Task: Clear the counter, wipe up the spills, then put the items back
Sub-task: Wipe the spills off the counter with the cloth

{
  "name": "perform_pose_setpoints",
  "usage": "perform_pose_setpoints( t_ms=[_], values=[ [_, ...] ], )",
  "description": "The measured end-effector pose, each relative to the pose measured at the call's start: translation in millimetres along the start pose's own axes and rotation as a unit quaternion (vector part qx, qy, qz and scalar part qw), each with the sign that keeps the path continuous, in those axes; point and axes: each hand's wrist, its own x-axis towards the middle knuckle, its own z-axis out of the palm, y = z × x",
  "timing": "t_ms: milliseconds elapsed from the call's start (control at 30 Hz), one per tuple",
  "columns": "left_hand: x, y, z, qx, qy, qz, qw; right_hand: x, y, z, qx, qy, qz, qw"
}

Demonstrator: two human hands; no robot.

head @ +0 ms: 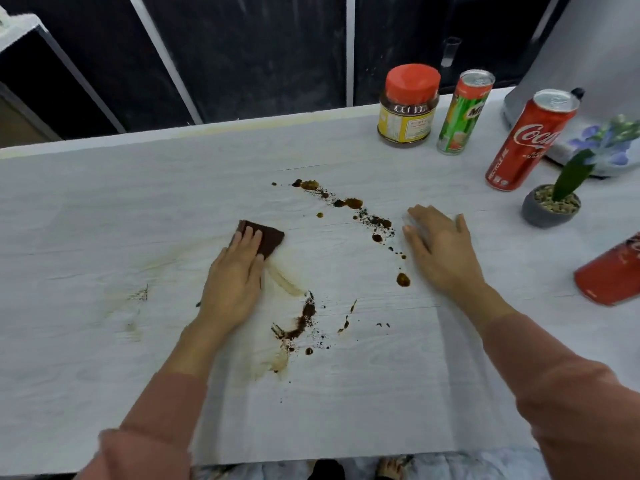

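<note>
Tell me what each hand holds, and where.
Nothing is gripped. The left hand presses flat on the near half of the cloth; the right hand lies flat on the counter.

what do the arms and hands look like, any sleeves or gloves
The left sleeve and right sleeve are loose, long and dusty pink, ending above the wrists. The left hand and right hand are bare: no gloves, rings or watch visible.

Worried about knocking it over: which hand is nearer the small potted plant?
Right. The right hand lies flat left of the potted plant; the left hand presses the brown cloth farther left.
</note>
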Motion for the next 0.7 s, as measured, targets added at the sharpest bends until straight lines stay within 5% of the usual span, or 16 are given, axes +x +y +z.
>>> perform_pose_setpoints(
  t_ms=[100, 233, 367, 567, 700],
  values=[
    [71.5, -9.1, 1.4, 0.020, 0.040, -0.085, 0.995, 2.6, 0.4, 2.9, -0.032, 0.003, 0.022, 0.999],
    [141.1, 20.1, 17.0, 0.005, 0.017, -0.082, 0.996, 4.5, 1.6, 4.5, -0.047, 0.003, 0.045, 0.998],
    [158.3, 67.5, 38.2, -0.063, -0.047, 0.018, 0.997, 5.8, 0.2, 5.4, -0.045, 0.005, 0.045, 0.998],
    [92.1, 70.1, 30.6, -0.166, -0.168, 0.188, 0.953, 4.9, -0.4, 3.3, -0.029, 0.006, 0.050, 0.998],
    [104.5, 56.3, 20.5, -0.194, -0.062, 0.021, 0.979, 4.3, -0.4, 2.6, -0.020, 0.006, 0.051, 0.998]
  ],
)
